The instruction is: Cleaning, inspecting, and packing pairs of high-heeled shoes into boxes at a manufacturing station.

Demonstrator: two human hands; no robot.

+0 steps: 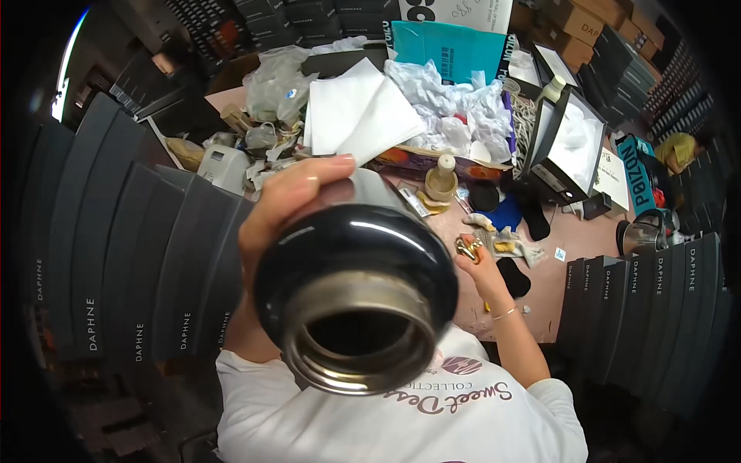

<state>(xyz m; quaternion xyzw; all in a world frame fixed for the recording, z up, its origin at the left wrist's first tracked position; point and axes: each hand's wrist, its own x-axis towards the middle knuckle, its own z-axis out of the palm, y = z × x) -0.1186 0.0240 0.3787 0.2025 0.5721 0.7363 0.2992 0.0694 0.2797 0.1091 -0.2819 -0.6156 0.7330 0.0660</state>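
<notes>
My left hand (287, 202) is wrapped around a glossy black flask (355, 262), lifted close to the camera. Its steel-rimmed open mouth (356, 333) faces me and fills the middle of the view. To the right of the flask, my right hand (480, 266) is low over the pink table (567, 235), with its fingers closed on a small gold-coloured metal piece (466, 248). A thin bracelet sits on that wrist. The flask hides the part of the table in front of me.
Tall stacks of dark grey boxes stand at the left (116, 255) and right (656, 309). The table holds crumpled white paper (455, 116), folded white sheets (355, 112), a teal box (448, 50), an open black box (567, 147), a small capped bottle (441, 179) and black pads (513, 276).
</notes>
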